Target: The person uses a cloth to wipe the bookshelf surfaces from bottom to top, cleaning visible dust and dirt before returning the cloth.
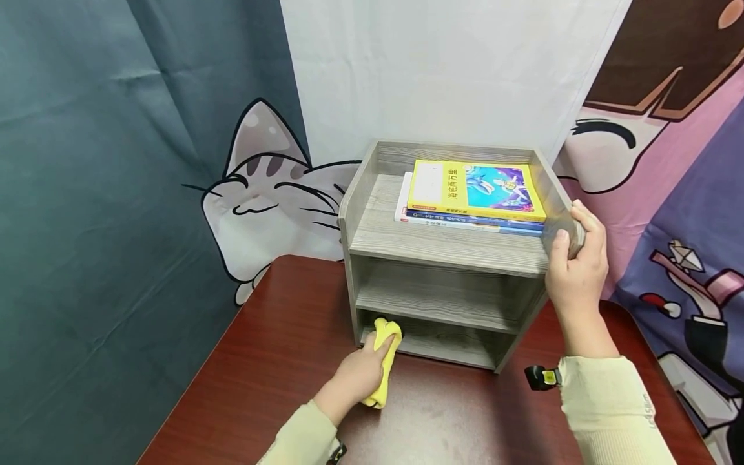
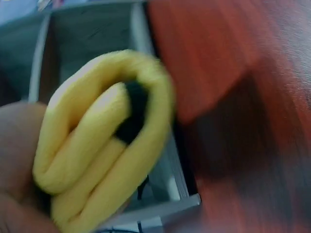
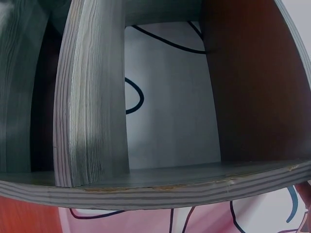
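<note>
A small grey wood-grain shelf with an upper tray and two open compartments stands on the table. My left hand grips a folded yellow cloth in front of the lowest compartment, at its left side. In the left wrist view the cloth shows its rolled layers, with a dark patch between them and the shelf behind. My right hand holds the front upper corner of the shelf's right side panel, thumb on the inner face and fingers outside. From the right wrist, the shelf's boards show close up.
Several stacked books, a yellow one on top, lie in the shelf's upper tray. The reddish-brown table extends left and in front of the shelf. Behind stand a white curtain and printed cloths with a cartoon cat.
</note>
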The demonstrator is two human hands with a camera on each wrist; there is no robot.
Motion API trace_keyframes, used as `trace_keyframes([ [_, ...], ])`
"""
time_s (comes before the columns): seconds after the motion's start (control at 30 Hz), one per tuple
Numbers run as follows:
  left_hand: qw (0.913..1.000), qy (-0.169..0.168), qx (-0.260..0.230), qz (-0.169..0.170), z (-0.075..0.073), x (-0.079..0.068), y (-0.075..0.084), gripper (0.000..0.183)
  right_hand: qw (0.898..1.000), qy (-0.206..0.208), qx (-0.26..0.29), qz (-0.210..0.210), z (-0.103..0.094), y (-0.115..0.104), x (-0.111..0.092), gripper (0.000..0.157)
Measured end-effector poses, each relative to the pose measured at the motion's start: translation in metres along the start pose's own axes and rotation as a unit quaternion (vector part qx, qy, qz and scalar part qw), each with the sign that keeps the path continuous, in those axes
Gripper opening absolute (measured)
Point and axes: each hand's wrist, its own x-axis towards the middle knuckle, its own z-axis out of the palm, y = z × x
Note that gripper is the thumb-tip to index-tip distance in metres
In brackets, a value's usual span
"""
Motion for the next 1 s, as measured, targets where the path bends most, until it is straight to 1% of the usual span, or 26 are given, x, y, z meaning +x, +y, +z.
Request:
trace_keyframes([
  [0.07, 0.9986, 0.017, 0.041, -0.027, 0.003, 0.006, 0.007, 0.051, 1.000, 0.003, 0.000, 0.001, 0.000, 0.000, 0.000, 0.040],
  [0.13, 0.9941, 0.031, 0.096, -0.040, 0.006, 0.014, 0.012, 0.054, 1.000, 0.006, 0.002, 0.001, 0.000, 0.000, 0.000, 0.040],
  [0.17, 0.9903, 0.040, 0.127, -0.041, 0.008, 0.018, 0.013, 0.051, 1.000, 0.007, 0.003, 0.002, 0.000, 0.000, 0.000, 0.040],
  [0.23, 0.9786, 0.050, 0.196, -0.039, 0.013, 0.025, 0.015, 0.042, 1.000, 0.009, 0.005, 0.002, 0.000, 0.000, 0.000, 0.040],
  [0.3, 0.9630, 0.066, 0.259, -0.032, 0.019, 0.032, 0.016, 0.029, 1.000, 0.010, 0.006, 0.003, -0.001, 0.000, 0.000, 0.040],
  [0.37, 0.9512, 0.077, 0.297, -0.035, 0.026, 0.037, 0.016, 0.024, 1.000, 0.010, 0.006, 0.005, -0.001, 0.000, 0.000, 0.040],
  [0.4, 0.9488, 0.080, 0.303, -0.039, 0.029, 0.039, 0.016, 0.024, 1.000, 0.010, 0.005, 0.005, -0.001, 0.000, 0.000, 0.040],
  [0.43, 0.9489, 0.084, 0.301, -0.043, 0.033, 0.040, 0.016, 0.024, 1.000, 0.010, 0.006, 0.005, -0.001, 0.000, 0.000, 0.040],
  [0.47, 0.9510, 0.084, 0.294, -0.047, 0.036, 0.041, 0.016, 0.025, 1.000, 0.011, 0.007, 0.005, 0.000, -0.001, 0.000, 0.040],
  [0.63, 0.9730, 0.087, 0.206, -0.058, 0.052, 0.038, 0.014, 0.025, 1.000, 0.014, 0.012, 0.002, 0.001, -0.002, 0.000, 0.040],
  [0.7, 0.9787, 0.090, 0.172, -0.065, 0.055, 0.039, 0.011, 0.029, 1.000, 0.013, 0.009, 0.003, 0.001, -0.002, 0.000, 0.040],
  [0.87, 0.9848, 0.123, 0.097, -0.075, 0.055, 0.044, 0.004, 0.049, 1.000, 0.010, 0.002, 0.008, 0.000, -0.002, 0.000, 0.040],
  [0.93, 0.9852, 0.131, 0.079, -0.078, 0.056, 0.046, 0.002, 0.050, 1.000, 0.007, 0.001, 0.012, 0.000, -0.002, 0.000, 0.040],
  [1.0, 0.9843, 0.132, 0.080, -0.085, 0.057, 0.047, 0.002, 0.045, 1.000, 0.004, 0.000, 0.015, 0.000, -0.002, -0.001, 0.040],
])
